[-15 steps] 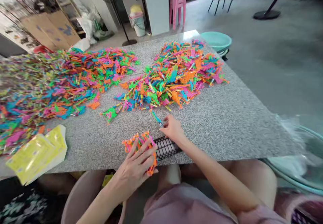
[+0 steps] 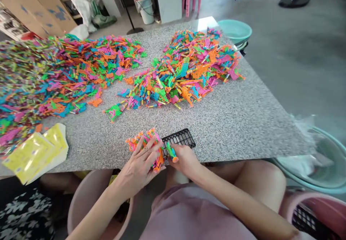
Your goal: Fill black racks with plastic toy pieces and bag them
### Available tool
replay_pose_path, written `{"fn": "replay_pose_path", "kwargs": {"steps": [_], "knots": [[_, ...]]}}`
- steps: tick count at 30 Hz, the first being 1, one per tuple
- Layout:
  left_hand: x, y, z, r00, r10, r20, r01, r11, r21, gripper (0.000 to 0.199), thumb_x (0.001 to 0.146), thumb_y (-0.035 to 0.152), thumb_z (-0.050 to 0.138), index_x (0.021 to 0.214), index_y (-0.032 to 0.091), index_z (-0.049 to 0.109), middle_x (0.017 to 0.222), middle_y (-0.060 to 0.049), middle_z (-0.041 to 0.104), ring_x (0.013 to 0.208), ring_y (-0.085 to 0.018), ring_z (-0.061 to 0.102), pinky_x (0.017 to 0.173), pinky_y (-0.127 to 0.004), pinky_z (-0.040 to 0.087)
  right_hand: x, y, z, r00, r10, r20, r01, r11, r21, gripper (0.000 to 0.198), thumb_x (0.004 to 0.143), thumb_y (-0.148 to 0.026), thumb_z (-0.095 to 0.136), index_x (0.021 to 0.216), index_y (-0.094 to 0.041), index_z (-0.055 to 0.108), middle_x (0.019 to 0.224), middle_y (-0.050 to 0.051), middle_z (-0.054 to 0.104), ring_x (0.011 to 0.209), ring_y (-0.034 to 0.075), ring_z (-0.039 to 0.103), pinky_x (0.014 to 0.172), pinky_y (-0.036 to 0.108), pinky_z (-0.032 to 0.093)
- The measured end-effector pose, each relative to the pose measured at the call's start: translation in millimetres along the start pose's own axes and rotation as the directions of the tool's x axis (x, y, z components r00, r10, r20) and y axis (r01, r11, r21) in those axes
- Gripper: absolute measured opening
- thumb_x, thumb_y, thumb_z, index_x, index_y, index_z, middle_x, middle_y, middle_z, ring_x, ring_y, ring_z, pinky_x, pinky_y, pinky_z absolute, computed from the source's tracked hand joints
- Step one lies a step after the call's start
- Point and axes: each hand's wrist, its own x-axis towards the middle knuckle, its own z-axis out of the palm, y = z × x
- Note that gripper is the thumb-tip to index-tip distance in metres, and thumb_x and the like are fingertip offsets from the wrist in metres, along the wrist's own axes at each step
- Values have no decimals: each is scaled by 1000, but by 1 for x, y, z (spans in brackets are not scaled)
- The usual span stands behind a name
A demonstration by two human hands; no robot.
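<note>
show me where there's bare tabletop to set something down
Widest: the table's right side, bounded by the right toy pile, the black rack and the right edge. Smaller: between the yellow sheets, left toy pile and left hand. Crowded: both piles and the rack around the right hand.

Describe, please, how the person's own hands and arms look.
The left hand and the right hand wear no gloves. The visible forearms are without sleeves or watches. A thin ring on the left hand is possible but unclear. The top is dusty purple-pink.
</note>
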Motion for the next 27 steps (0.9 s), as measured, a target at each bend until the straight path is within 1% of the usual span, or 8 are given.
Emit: {"fn": "replay_pose_path", "kwargs": {"steps": [6,12,17,21,22,24,26,27], "knots": [[-1,-1,5,999,-45,-17,45,999,16,59,94,24,57,146,13,32,142,-14,54,145,-28,29,119,-55,20,5,-10,-5,983,-135,128,156,972,-174,22,81,-12,56,103,-13,60,96,11,71,85,23,67,69,28,43],[-1,-6,10,995,48,-91,-42,997,66,38,92,19,54,130,18,55,140,-9,56,145,-26,28,120,-53,18,-5,-12,12,980,-178,89,196,943,-268,29,77,-5,55,105,-13,56,95,10,68,78,20,66,63,27,44],[-7,-12,12,991,91,-97,-86,995,57,28,93,17,50,118,21,62,145,-7,51,147,-28,24,118,-55,24,-9,1,12,975,-221,35,223,957,-187,21,84,-4,51,101,-15,56,92,8,68,77,18,66,63,26,43],[-6,-14,10,994,87,-73,-82,994,76,31,92,18,54,122,23,61,143,-6,53,147,-27,24,117,-53,29,17,21,-30,938,-305,165,304,952,35,27,78,-20,72,101,-18,58,89,2,69,79,16,65,66,23,45],[-3,-13,9,994,89,-70,-83,993,84,29,92,23,57,120,23,62,142,-6,54,147,-27,24,117,-54,29,30,26,-43,951,-278,135,275,961,39,30,77,-23,74,103,-19,59,90,1,69,80,16,66,68,23,45],[2,-11,5,992,102,-71,-94,990,101,26,90,34,63,114,22,64,140,-7,56,147,-29,24,117,-54,29,60,33,-66,987,-82,-136,69,992,-101,29,84,-24,68,110,-18,57,100,6,69,90,19,65,74,26,46],[6,-9,3,991,107,-77,-97,989,114,24,89,36,64,108,21,66,138,-7,58,146,-29,25,117,-55,27,88,37,-79,934,29,-356,-124,961,-247,26,89,-19,60,115,-16,55,112,12,66,102,22,63,80,29,46],[7,-8,2,991,105,-79,-95,988,118,21,89,33,64,106,21,66,138,-7,58,146,-29,26,118,-54,27,98,39,-80,922,36,-385,-162,940,-301,25,91,-16,56,116,-15,55,114,14,65,106,23,61,81,29,46]]}}
